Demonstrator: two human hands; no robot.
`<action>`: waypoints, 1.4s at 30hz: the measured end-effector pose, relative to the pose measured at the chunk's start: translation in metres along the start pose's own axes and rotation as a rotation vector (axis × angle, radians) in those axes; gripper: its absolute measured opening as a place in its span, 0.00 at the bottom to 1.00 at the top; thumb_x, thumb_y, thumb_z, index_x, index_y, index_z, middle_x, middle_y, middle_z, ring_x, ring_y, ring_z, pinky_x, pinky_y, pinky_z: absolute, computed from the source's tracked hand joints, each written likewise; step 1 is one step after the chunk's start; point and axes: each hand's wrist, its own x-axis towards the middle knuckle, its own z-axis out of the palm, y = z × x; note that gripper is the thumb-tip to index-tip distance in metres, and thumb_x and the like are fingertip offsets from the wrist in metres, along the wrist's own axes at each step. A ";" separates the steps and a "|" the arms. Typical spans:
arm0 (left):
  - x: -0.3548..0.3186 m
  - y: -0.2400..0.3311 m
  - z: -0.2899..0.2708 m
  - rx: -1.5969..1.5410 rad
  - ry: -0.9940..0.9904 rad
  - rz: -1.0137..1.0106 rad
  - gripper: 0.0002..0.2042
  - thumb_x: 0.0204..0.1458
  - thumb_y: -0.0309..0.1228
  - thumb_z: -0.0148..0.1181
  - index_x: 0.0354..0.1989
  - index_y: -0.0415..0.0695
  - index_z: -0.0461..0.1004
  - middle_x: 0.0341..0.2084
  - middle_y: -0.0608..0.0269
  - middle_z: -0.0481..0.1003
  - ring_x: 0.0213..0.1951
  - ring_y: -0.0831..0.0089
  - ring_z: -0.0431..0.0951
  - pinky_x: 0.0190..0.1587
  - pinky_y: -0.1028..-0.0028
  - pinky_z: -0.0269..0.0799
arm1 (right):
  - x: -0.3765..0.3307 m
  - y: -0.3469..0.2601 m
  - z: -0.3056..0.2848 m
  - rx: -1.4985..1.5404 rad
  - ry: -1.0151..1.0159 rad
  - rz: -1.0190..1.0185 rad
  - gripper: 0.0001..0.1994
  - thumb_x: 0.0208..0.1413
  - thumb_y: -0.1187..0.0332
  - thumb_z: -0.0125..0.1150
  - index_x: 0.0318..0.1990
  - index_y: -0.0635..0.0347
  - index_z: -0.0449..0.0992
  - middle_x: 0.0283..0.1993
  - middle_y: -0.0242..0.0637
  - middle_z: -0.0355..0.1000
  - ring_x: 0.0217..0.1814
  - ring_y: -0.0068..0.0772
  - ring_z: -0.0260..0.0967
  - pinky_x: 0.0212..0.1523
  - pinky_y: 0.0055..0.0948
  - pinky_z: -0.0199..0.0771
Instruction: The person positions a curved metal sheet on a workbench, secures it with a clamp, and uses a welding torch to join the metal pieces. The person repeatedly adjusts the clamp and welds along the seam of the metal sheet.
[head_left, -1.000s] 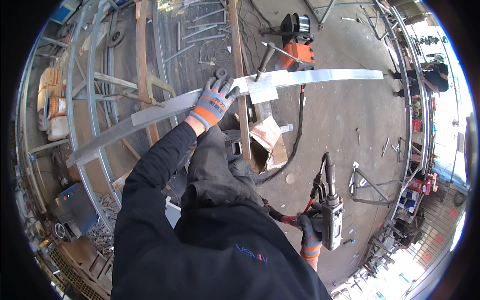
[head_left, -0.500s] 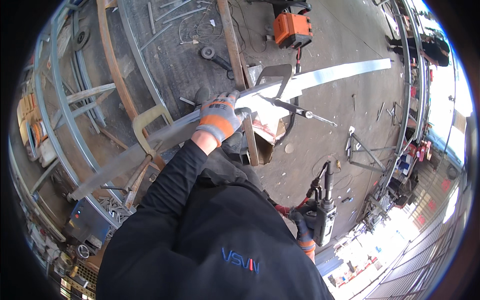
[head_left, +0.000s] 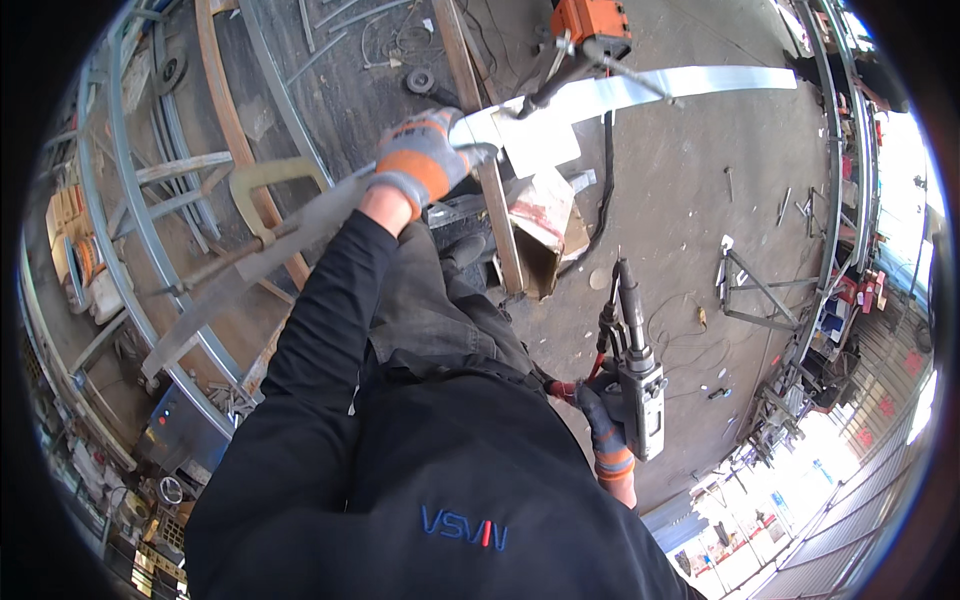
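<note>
A long shiny flat metal strip [head_left: 690,85] runs slantwise across the view, from lower left to upper right. Near its middle, my left hand [head_left: 422,158], in a grey and orange glove, is closed round it. A beige C-clamp [head_left: 262,185] sits on the strip left of that hand. Right of the hand, another clamp [head_left: 560,82] stands at the strip with its screw and bar; motion blurs it partly. Low at my right side, my right hand [head_left: 608,430], gloved too, holds a grey welding gun [head_left: 642,395], its long nozzle pointing away from me.
Steel frame rails [head_left: 240,120] stand on the left. A brown beam [head_left: 490,190] crosses beneath the strip, with an open box [head_left: 540,245] beside it. An orange machine [head_left: 592,25] stands at the far side. An angle grinder [head_left: 425,82] and loose offcuts lie beyond the strip.
My left hand has shifted up and slightly left along the strip. The right-hand clamp has turned and moved farther away. The welding gun has risen a little in view.
</note>
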 end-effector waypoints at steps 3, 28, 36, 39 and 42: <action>0.006 -0.002 0.001 -0.040 0.042 0.047 0.40 0.61 0.64 0.69 0.72 0.45 0.79 0.64 0.48 0.83 0.65 0.48 0.83 0.70 0.51 0.74 | 0.003 0.008 0.004 0.044 -0.031 0.022 0.26 0.62 0.71 0.79 0.65 0.65 0.77 0.42 0.28 0.75 0.44 0.24 0.72 0.49 0.30 0.75; -0.037 -0.040 0.024 0.511 0.485 0.628 0.42 0.57 0.19 0.68 0.81 0.71 0.72 0.79 0.52 0.67 0.71 0.48 0.76 0.71 0.50 0.80 | 0.009 0.037 0.016 -0.302 -0.039 0.068 0.26 0.42 0.62 0.84 0.52 0.52 0.82 0.39 0.38 0.79 0.41 0.52 0.80 0.40 0.50 0.79; -0.032 -0.051 0.025 0.572 0.470 0.625 0.47 0.59 0.24 0.70 0.83 0.84 0.64 0.80 0.54 0.65 0.66 0.51 0.79 0.67 0.51 0.82 | 0.031 0.010 0.016 -0.329 -0.123 0.048 0.22 0.45 0.66 0.83 0.49 0.54 0.82 0.38 0.37 0.79 0.38 0.44 0.80 0.40 0.45 0.79; -0.035 -0.057 0.026 0.498 0.460 0.615 0.45 0.59 0.27 0.70 0.83 0.87 0.64 0.82 0.55 0.65 0.66 0.51 0.79 0.66 0.51 0.81 | 0.036 -0.012 0.019 -0.478 -0.132 0.109 0.16 0.51 0.68 0.82 0.45 0.56 0.82 0.38 0.35 0.79 0.37 0.38 0.79 0.40 0.39 0.79; -0.036 -0.056 0.027 0.559 0.456 0.586 0.41 0.61 0.33 0.71 0.81 0.88 0.67 0.82 0.57 0.66 0.66 0.51 0.79 0.64 0.52 0.80 | 0.036 -0.033 0.028 -0.263 -0.061 0.197 0.14 0.63 0.66 0.78 0.51 0.59 0.82 0.42 0.31 0.78 0.43 0.30 0.75 0.46 0.34 0.77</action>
